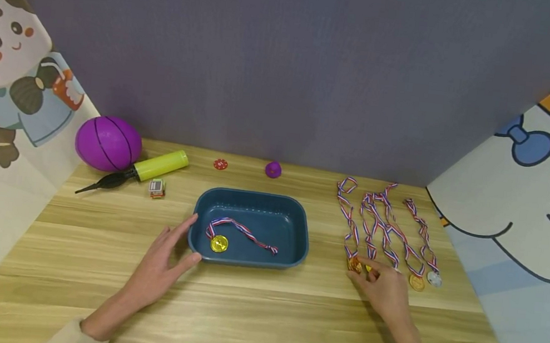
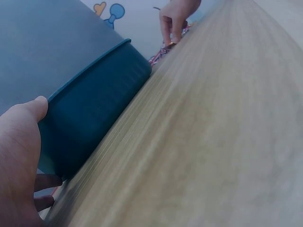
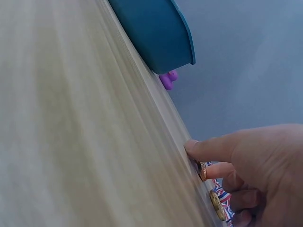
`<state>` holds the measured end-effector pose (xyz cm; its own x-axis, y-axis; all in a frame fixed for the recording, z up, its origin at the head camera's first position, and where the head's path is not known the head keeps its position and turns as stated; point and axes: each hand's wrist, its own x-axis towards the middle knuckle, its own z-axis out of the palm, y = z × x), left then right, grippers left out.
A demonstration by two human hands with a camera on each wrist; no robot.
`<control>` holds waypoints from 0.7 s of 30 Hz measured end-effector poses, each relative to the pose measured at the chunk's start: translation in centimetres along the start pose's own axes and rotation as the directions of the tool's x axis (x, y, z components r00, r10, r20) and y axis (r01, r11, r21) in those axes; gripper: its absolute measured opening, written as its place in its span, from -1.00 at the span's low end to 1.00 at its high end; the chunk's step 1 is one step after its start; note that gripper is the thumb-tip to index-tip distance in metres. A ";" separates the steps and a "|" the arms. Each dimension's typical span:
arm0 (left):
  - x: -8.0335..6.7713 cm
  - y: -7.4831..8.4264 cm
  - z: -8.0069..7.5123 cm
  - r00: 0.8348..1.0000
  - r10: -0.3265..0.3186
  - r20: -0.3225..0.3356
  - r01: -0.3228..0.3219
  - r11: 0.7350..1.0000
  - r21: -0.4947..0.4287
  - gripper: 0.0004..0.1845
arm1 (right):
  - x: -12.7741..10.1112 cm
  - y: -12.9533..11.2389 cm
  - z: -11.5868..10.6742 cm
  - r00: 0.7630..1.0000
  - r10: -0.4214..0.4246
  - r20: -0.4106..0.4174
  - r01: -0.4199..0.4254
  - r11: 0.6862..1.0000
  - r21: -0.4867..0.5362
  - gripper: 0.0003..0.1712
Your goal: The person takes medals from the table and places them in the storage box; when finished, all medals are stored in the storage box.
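A dark blue tub (image 1: 252, 196) stands mid-table with a gold medal (image 1: 219, 243) and its striped ribbon inside. My left hand (image 1: 182, 243) rests against the tub's near left corner, fingers straight; in the left wrist view its thumb (image 2: 28, 113) lies on the tub wall (image 2: 94, 104). Several more medals with ribbons lie in a row to the right, among them a gold one (image 1: 416, 282) and a silver one (image 1: 434, 279). My right hand (image 1: 362, 270) is at the row's left end. In the right wrist view, the thumb and forefinger of this hand (image 3: 203, 161) pinch a bronze medal (image 3: 202, 171).
A purple ball (image 1: 108, 143), a yellow pump (image 1: 155, 165) and a small toy (image 1: 157, 187) lie at the back left. A red chip (image 1: 220, 164) and a small purple object (image 1: 273, 169) sit behind the tub. Printed panels wall both sides, and a grey wall closes the back.
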<state>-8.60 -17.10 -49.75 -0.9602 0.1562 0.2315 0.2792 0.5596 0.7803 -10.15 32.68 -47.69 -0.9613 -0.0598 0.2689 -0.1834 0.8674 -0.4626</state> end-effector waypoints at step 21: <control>0.1 -0.2 0.1 1.000 0.012 -0.006 -0.012 1.000 -0.002 -0.16 | 0.1 -0.5 0.3 0.989 -0.028 -0.145 0.033 0.999 0.033 -0.57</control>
<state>-8.74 -17.14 -49.96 -0.9567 0.1580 0.2444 0.2908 0.5562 0.7785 -10.21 32.09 -47.72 -0.9157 -0.0121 0.4016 -0.2221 0.8482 -0.4809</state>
